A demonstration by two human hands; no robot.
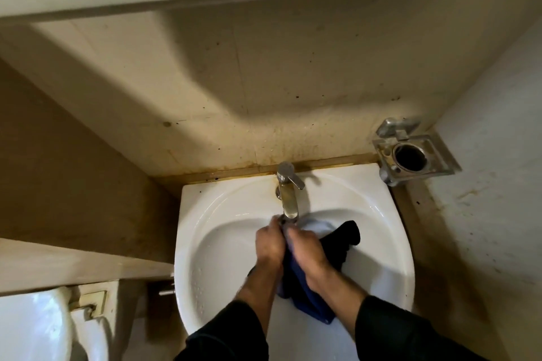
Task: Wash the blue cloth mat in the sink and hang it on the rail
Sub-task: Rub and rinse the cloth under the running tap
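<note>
The blue cloth mat [305,299] is bunched up in the white sink [217,243], under the spout of the steel tap [289,193]. One dark, wet end [343,240] sticks out to the right and a paler fold shows near the spout. My left hand [269,243] and my right hand [308,252] grip the cloth side by side, knuckles up, just below the spout. A lower corner of the mat hangs over the sink's front. No rail is in view.
A steel holder [416,152] with a round opening is fixed to the wall right of the sink. A white toilet [35,328] stands at the lower left under a beige ledge [73,267]. Stained walls close in on three sides.
</note>
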